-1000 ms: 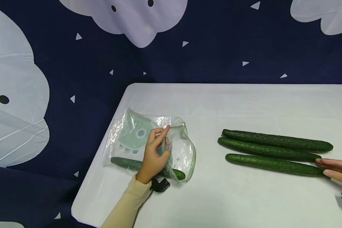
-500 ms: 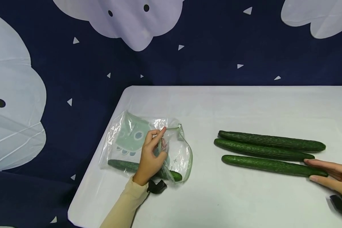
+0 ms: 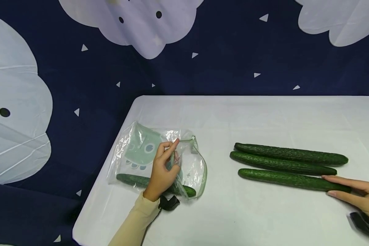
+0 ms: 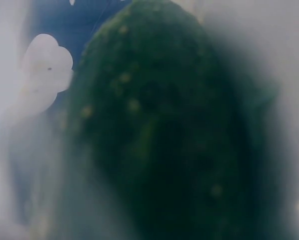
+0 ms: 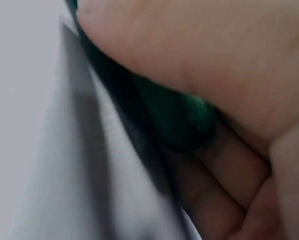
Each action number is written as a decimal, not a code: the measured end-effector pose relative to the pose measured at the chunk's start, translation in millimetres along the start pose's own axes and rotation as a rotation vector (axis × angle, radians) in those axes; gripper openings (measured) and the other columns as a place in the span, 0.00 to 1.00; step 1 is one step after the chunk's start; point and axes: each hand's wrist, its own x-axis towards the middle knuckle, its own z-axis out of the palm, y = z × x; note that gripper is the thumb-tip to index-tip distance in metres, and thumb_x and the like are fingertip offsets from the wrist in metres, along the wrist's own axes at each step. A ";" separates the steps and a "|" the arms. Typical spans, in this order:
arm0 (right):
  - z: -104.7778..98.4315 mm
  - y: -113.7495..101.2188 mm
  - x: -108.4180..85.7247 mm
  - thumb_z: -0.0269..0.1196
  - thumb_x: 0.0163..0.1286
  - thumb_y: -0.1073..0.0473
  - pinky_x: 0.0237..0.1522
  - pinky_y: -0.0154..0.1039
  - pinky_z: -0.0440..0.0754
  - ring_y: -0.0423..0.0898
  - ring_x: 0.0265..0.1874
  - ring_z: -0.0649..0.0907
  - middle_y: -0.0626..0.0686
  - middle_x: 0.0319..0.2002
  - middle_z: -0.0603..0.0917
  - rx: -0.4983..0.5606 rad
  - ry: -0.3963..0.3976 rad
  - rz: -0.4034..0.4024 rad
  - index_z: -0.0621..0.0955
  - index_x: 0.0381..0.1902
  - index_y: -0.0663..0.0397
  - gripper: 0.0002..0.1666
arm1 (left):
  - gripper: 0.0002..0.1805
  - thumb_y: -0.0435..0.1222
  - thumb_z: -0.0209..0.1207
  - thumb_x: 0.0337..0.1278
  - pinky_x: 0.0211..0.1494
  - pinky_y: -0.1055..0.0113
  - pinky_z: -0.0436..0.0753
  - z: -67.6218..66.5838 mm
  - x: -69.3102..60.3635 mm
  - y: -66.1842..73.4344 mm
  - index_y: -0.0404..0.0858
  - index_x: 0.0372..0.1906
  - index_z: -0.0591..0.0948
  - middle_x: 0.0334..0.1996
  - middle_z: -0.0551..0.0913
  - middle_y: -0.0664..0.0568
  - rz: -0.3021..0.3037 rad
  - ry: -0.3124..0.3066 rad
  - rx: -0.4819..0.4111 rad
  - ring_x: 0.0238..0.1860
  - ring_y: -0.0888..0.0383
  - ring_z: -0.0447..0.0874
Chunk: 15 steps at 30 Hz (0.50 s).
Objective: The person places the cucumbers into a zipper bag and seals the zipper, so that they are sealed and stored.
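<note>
My left hand (image 3: 162,169) pinches the upper layer of a clear zip bag (image 3: 117,164) near its mouth, which gapes to the right. Inside that bag lies one cucumber (image 3: 189,191), partly covered by the hand; its end fills the left wrist view, blurred. On the right, my right hand (image 3: 361,194) grips the right end of the nearest cucumber (image 3: 289,179), thumb on the near side and fingers on the far side. In the right wrist view the cucumber's tip (image 5: 189,122) shows between thumb and fingers. Just beyond lie a middle cucumber (image 3: 279,164) and a far cucumber (image 3: 295,153).
Everything lies on a white-covered table (image 3: 221,222) with rounded corners. Behind and to the left hangs a dark blue cloth (image 3: 221,75) with pale cloud shapes. A black strap (image 3: 169,203) sits at the left wrist.
My right hand has moved left along the nearest cucumber and closed its thumb and fingers around the right end. My left hand keeps its hold on the bag. The head view has shifted slightly.
</note>
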 end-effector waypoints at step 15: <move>0.9 -8.5 -2.7 0.69 0.56 0.80 0.20 0.23 0.73 0.23 0.20 0.77 0.19 0.55 0.75 0.063 0.007 0.085 0.84 0.60 0.60 0.32 | 0.43 0.15 0.48 0.36 0.35 0.63 0.70 1.9 -4.2 -16.6 0.24 0.71 0.70 0.52 0.70 0.35 0.010 -0.013 -0.006 0.43 0.47 0.68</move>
